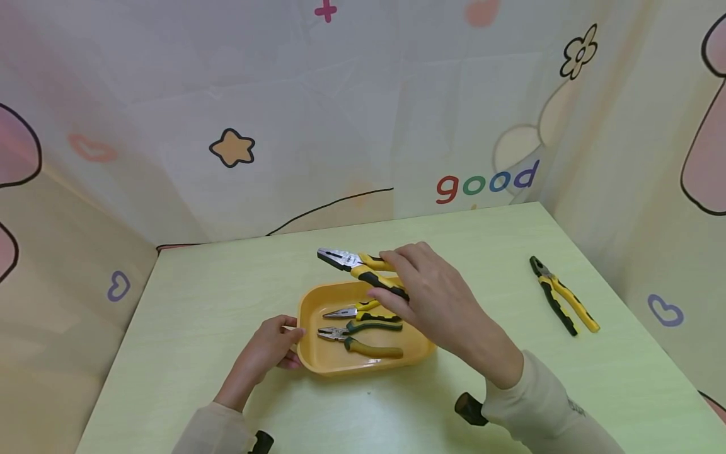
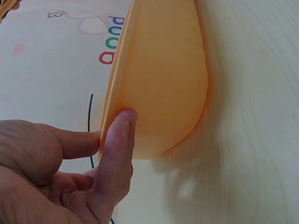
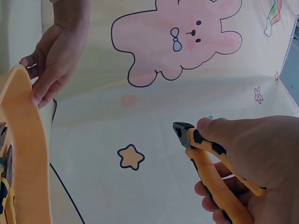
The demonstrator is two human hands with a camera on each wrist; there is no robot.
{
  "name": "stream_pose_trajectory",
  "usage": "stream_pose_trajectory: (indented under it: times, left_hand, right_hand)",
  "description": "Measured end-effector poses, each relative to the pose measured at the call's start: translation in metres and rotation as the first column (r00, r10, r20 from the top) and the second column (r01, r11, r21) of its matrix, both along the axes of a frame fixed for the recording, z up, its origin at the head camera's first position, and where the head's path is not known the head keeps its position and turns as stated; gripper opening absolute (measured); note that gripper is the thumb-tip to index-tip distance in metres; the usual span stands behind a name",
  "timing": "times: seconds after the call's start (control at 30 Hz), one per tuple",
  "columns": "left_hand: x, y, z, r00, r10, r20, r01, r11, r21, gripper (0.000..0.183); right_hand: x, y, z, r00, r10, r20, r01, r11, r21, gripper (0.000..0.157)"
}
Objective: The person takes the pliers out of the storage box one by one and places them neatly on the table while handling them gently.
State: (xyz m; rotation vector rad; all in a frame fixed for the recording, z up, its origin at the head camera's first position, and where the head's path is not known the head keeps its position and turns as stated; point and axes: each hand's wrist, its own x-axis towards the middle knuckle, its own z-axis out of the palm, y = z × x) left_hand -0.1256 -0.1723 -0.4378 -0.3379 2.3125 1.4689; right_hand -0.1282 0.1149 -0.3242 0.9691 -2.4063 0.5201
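Observation:
My right hand [image 1: 433,293] grips combination pliers [image 1: 363,268] by their yellow and black handles, above the back of a yellow plastic tray [image 1: 317,362]. Their silver jaws point left in the head view. In the right wrist view the thumb lies along one handle of the pliers [image 3: 205,163], with fingers behind the other. My left hand [image 1: 272,347] pinches the tray's left rim, its thumb at the edge and fingers against the outer wall [image 2: 154,70]. Inside the tray lie long-nose pliers [image 1: 363,312] with yellow and black handles and another pair of pliers [image 1: 363,337] with green and yellow handles.
Another pair of yellow and black pliers [image 1: 561,293] lies on the right side of the pale table [image 1: 210,302]. A printed cloth backdrop [image 1: 317,126] stands along the back and sides. Dark wrist-camera pieces [image 1: 471,408] stick out near both sleeves.

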Motion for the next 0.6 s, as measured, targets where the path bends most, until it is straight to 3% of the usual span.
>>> stream_pose_trajectory:
  times: [0.3, 0.6]
  left_hand:
    - [0.0007, 0.0000, -0.0003, 1.000, 0.004, -0.001, -0.004, 1.000, -0.002, 0.035]
    - [0.0010, -0.0001, -0.0005, 1.000, 0.011, -0.009, -0.011, 1.000, 0.006, 0.035]
  right_hand:
    - [-0.0014, 0.0013, -0.0024, 0.998, 0.005, -0.066, -0.005, 1.000, 0.004, 0.055]
    - [-0.0035, 0.0063, -0.0047, 0.997, -0.036, -0.072, 0.039, 0.999, 0.036, 0.056]
